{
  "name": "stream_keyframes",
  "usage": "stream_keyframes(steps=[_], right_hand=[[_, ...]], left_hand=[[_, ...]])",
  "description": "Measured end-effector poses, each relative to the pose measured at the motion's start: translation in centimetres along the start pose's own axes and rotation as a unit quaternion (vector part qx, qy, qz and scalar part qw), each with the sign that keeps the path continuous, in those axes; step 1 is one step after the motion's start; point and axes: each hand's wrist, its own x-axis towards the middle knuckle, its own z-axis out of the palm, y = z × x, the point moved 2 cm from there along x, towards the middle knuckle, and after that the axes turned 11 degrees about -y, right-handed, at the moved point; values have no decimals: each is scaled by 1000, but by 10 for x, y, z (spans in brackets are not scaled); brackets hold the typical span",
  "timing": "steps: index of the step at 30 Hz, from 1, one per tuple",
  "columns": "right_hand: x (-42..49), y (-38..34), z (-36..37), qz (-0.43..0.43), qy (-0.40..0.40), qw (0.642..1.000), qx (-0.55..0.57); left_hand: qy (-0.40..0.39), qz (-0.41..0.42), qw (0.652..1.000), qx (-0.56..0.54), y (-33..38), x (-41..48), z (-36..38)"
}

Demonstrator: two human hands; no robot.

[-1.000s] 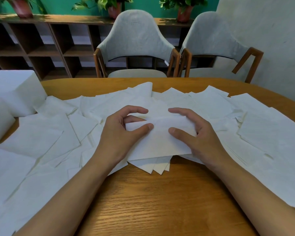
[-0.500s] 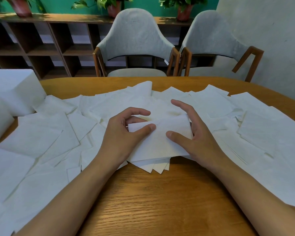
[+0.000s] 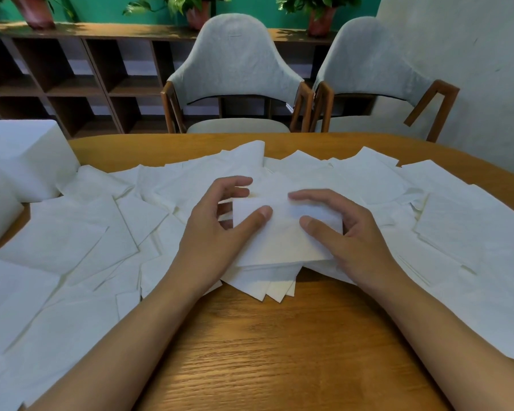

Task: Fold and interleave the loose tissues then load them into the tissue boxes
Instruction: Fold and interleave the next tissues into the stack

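Tissues point(image 3: 72, 247) lie loose around the folded tissue point(image 3: 279, 243). Left hand point(image 3: 214, 232) and right hand point(image 3: 353, 237) pinch its ends.

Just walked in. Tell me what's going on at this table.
A person is folding tissues at a wooden table strewn with loose white tissue sheets. The left hand and right hand both pinch one folded white tissue at the centre, thumbs on top, fingers curled round its edges. It lies on a small stack of folded tissues. Plain white boxes stand at the far left; nothing is being loaded yet.
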Motion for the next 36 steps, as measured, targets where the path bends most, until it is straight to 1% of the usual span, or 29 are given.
stream_keyframes(steps=[2,4,6,8,11,13,15,17,19,21,27,31,33,35,36], right_hand=[[0,0,-3,10,12,1000,27],[0,2,-5,21,12,999,27],[1,3,-6,28,1,999,21],[1,3,-7,30,2,999,17],[2,3,-16,32,60,998,17],[2,7,-25,38,106,994,9],[3,10,-32,48,141,989,0],[3,12,-36,59,168,984,-1],[3,13,-38,63,178,982,-12],[3,13,-37,66,177,982,-15],[4,16,-35,67,170,983,-16],[4,16,-37,62,188,980,-14],[4,15,-38,57,197,979,-10],[3,15,-39,56,201,978,-8],[4,16,-39,57,203,978,-8]], left_hand=[[-32,-8,999,-33,5,-1,1],[-62,-7,995,-75,8,-3,2],[-61,5,996,-72,9,-4,2],[-28,20,999,-42,4,-3,1],[15,29,999,14,-4,1,-2],[2,52,995,85,-8,2,-4],[-36,80,980,180,-13,2,-2],[-72,98,965,234,-18,2,2],[-88,85,963,238,-19,1,4],[-88,90,960,250,-21,0,5],[-52,127,952,274,-20,1,4],[-36,154,943,292,-16,0,2],[-64,179,941,280,-10,-3,1],[-119,196,935,272,-4,-5,2],[-145,191,933,268,-3,-6,3]])
